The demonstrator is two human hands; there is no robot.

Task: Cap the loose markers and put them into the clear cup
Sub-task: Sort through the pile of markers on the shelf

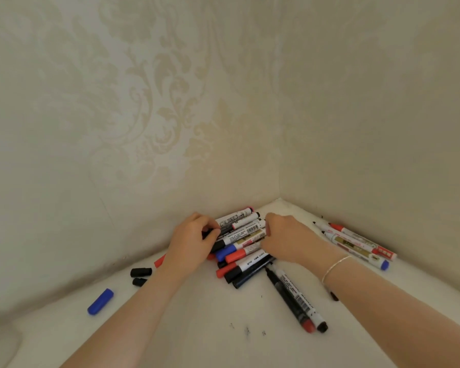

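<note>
head view: on a white tabletop (197,314) set into a corner of cream damask-patterned wallpaper (144,102), a heap of whiteboard markers with white printed barrels (246,243) lies in the corner, most of them wearing black, blue or red caps. both bare hands are on that heap. the left hand (194,235) has its fingers curled round a dark marker end at the heap's left side, thumb pressed over it. the right hand (284,235) rests knuckles-up on the heap's right side with fingers bent down among the barrels; whether they actually clamp one cannot be told. a thin silver bracelet (335,266) circles the right wrist.

to the right, near the wall, a small group of uncapped markers (356,240) lies side by side, with black and red tips pointing toward the corner and one blue end nearest the camera. in front of the heap, two long markers (295,298) lie touching each other, one black-barrelled with an exposed tip and a red end, one white with a black end.

to the left, apart from the heap, lie two loose black caps (140,272), one just in front of the other, and further forward a loose blue cap (100,301). a red cap (160,261) peeks out beside the left wrist. small dark ink specks (247,330) mark the tabletop near the camera.
</note>
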